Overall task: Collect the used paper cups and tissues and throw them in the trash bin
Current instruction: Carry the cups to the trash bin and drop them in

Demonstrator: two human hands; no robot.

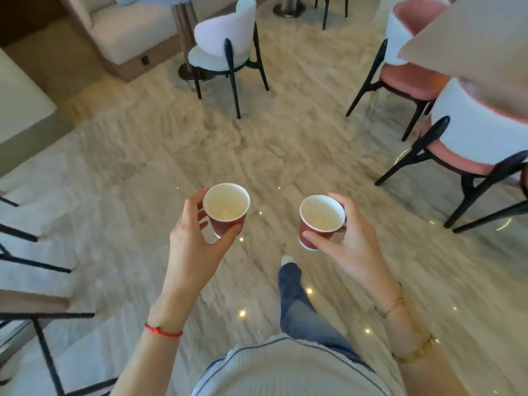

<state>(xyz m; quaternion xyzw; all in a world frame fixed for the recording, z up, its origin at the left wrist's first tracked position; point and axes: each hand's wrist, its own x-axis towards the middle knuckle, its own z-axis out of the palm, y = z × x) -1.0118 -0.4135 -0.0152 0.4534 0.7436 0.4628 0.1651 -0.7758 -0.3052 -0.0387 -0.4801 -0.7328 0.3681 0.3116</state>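
Paper cups are in transit across the marble floor (257,144), mid-frame, with no trash bin in view. Carrying them level and upright seems wise, since any dregs would spill, and the pink chair (457,144) at right needs a clear berth. Left hand (197,238) pinches the left paper cup (225,208) by its red wall, thumb below and fingers behind. Right hand (351,241) grips the right paper cup (321,221) the same way, slightly lower in frame.

The floor (171,155) is pale glossy marble with small light reflections. A white chair (225,44) stands at the upper centre, pink chairs (457,138) at the right, a beige sofa (125,32) in the upper left.
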